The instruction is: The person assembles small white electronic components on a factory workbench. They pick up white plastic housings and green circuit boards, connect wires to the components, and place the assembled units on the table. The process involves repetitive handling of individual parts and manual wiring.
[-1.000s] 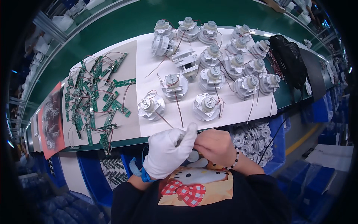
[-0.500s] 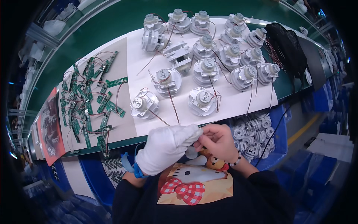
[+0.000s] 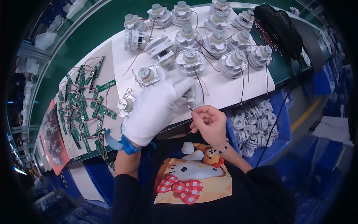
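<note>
My left hand (image 3: 156,106), in a white glove with a blue strap at its wrist, reaches over the paper-covered bench. Its fingers curl round the near white motor unit (image 3: 196,92), which they partly hide. Just right of it, my bare right hand (image 3: 212,125) pinches a thin wire, its small white connector (image 3: 190,108) sticking out toward the unit. Another motor unit (image 3: 126,103) sits left of the glove, and one more (image 3: 145,75) stands right behind it. Several similar units with loose wires fill the bench beyond.
Green circuit boards (image 3: 84,97) with wires lie heaped on the left, beside a red-edged bag (image 3: 52,136). At the right, a blue bin (image 3: 281,136) below the bench edge holds white plastic parts (image 3: 253,127). A black bundle (image 3: 279,31) lies at the far right.
My left hand has moved forward and left from the bench edge onto the near motor unit. The right hand has parted slightly from it, and a wire end now shows in its fingers.
</note>
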### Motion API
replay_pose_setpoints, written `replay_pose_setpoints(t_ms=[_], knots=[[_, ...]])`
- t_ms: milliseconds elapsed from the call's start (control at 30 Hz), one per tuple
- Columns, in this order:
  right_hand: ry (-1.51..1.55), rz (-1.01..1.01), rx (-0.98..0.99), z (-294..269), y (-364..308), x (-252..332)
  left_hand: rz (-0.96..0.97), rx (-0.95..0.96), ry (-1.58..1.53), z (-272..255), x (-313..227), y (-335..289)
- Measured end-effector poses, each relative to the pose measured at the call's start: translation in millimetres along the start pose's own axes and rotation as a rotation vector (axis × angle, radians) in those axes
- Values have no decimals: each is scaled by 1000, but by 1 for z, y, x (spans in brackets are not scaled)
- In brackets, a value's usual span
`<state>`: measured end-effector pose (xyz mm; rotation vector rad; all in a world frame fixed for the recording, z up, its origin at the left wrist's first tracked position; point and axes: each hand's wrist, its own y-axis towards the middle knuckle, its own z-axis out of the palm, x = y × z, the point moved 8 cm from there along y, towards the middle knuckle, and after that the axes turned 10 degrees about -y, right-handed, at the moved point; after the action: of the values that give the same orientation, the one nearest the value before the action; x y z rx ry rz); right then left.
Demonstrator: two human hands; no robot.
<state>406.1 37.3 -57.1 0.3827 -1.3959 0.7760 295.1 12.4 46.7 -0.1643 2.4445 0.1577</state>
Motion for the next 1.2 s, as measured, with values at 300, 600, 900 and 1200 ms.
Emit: replay_pose_setpoints(t_ms=[300,600,900,1200], knots=[[35,-23,-79,-9,13,2,-47,-93,-167,-3,6,2],[-248,-223,-145,-12,18,16,-131,-69,-419,3,23,-2],[-282,-286,-190,-14,17,24,-181,-33,-458,6,25,-2],[-386,-374,-229,-13,17,27,-160,-31,-483,5,28,-2]])
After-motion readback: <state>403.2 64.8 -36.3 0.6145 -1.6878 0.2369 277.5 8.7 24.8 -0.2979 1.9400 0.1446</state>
